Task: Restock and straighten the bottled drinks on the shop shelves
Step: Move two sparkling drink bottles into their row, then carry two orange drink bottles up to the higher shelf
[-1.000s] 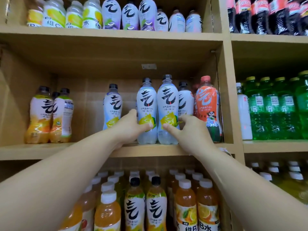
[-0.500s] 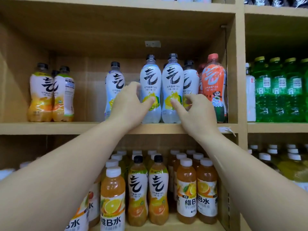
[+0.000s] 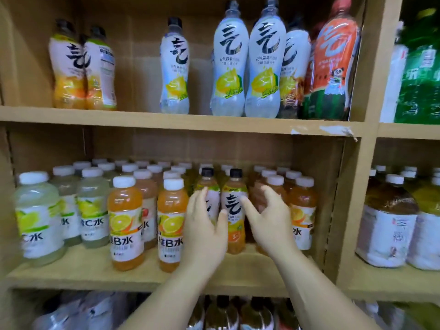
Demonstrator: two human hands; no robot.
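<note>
Black-capped bottles (image 3: 234, 206) stand among white-capped orange drinks (image 3: 171, 225) on the shelf (image 3: 95, 270), my left hand (image 3: 204, 229) and right hand (image 3: 271, 222) flanking them, fingers spread, gripping nothing; I judge straightening is starting, and next each hand must close round one.

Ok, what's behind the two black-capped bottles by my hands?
White caps of more bottles show behind the black-capped bottles; their bodies and labels are covered, so their kind cannot be told.

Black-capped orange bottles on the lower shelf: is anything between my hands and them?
Nothing visible. The two black-capped orange plastic bottles stand at the front; the left hand covers the left one, the right hand is beside the right one. White-capped orange bottles flank them, none in front.
</note>
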